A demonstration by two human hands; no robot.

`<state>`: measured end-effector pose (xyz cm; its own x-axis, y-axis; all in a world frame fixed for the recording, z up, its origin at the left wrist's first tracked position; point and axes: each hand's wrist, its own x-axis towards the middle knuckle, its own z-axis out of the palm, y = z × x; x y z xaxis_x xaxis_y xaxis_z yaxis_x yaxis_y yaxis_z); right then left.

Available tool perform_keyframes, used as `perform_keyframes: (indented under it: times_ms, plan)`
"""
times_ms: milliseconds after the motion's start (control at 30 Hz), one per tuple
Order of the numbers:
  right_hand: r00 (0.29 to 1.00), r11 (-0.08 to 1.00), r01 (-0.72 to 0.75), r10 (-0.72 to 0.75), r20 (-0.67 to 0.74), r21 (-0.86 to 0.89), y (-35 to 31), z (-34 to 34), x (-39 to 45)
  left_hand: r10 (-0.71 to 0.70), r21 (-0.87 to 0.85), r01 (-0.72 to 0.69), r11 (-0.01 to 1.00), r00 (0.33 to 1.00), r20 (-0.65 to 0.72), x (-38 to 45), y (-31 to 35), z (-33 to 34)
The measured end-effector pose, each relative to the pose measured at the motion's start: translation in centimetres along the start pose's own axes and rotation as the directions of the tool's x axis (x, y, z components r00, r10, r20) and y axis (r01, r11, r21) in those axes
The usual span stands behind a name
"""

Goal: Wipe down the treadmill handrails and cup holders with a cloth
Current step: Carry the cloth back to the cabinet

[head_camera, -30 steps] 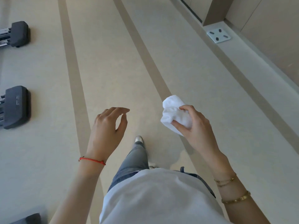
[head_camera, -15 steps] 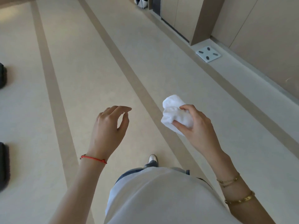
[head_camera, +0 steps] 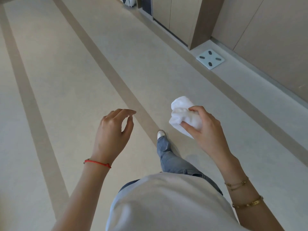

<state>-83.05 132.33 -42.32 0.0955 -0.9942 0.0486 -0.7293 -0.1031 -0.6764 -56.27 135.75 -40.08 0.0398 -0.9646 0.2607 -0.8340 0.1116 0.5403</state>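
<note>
Left hand (head_camera: pixel 113 130): hanging left of the leg, over the floor (head_camera: pixel 66 80), holding nothing.
Right hand (head_camera: pixel 206 130): sitting right of the leg, cloth (head_camera: pixel 182 114) lying in its grip.
Scale (head_camera: pixel 210 59): lying far right on the floor, near the wall (head_camera: pixel 266 39).
Shoe (head_camera: pixel 161 134): stepping between both hands.

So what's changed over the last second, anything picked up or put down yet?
Nothing picked up or let go. The person has walked on: the dark machine ends on the left have dropped out of view, and the floor scale by the wall has slid nearer. The right hand holds the bunched white cloth as before; the left hand stays empty, fingers curled. No treadmill in sight.
</note>
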Motion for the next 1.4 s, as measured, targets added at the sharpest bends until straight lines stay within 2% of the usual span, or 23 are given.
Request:
perform_keyframes:
  times_ms: [233, 467, 733, 1000, 1200, 1400]
  plan:
    - [0.999, 0.999, 0.048, -0.048, -0.021, 0.001, -0.7, 0.2, 20.0, 0.001, -0.011, -0.001, 1.0, 0.999, -0.038, 18.8, -2.9, 2.1]
    - [0.997, 0.998, 0.061, -0.061, 0.043, -0.009, -1.9, 1.2, 37.6, -0.029, -0.013, 0.028, 1.0, 0.994, -0.106, 35.4, -6.2, 3.0]
    - [0.998, 0.999, 0.053, -0.053, 0.033, 0.005, -1.9, 5.7, 55.4, 0.001, -0.01, -0.002, 1.0, 0.998, -0.062, 53.1, -13.6, 6.8]
    - [0.999, 0.999, 0.037, -0.036, -0.032, 0.019, -4.3, 8.1, 77.0, 0.068, -0.023, -0.069, 0.997, 0.998, -0.017, 75.0, -19.9, 8.8]
    - [0.995, 0.999, -0.031, 0.034, -0.095, 0.031, -4.3, 7.9, 88.7, 0.144, -0.023, -0.143, 0.989, 0.989, 0.042, 89.3, -22.1, 10.7]
    - [0.984, 0.993, -0.115, 0.119, -0.136, 0.034, -1.3, 7.6, 99.6, 0.208, -0.039, -0.205, 0.978, 0.973, 0.098, 102.6, -22.9, 15.3]
